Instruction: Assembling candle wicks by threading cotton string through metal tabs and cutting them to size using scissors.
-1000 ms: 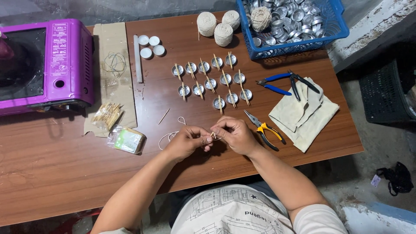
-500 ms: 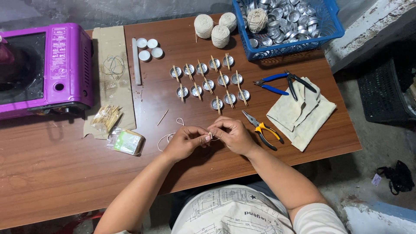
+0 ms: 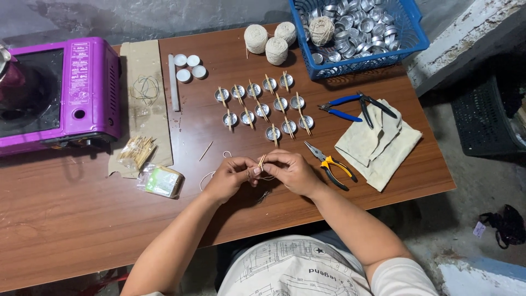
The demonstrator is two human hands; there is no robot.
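Fingertips of the left hand [image 3: 230, 178] and right hand [image 3: 293, 172] are pinching a small wooden stick [image 3: 261, 161] with pale string [image 3: 211, 174] trailing left, just above the table [image 3: 66, 219]. Yellow-handled pliers [image 3: 331, 165] are lying just beside; rows of small metal cups [image 3: 263, 104] are sitting beyond.

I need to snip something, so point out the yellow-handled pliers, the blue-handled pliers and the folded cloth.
yellow-handled pliers [image 3: 332, 164]: head view, on the handles near the pivot.
blue-handled pliers [image 3: 344, 101]: head view, on the upper blue handle.
folded cloth [image 3: 378, 143]: head view, on its bare middle.
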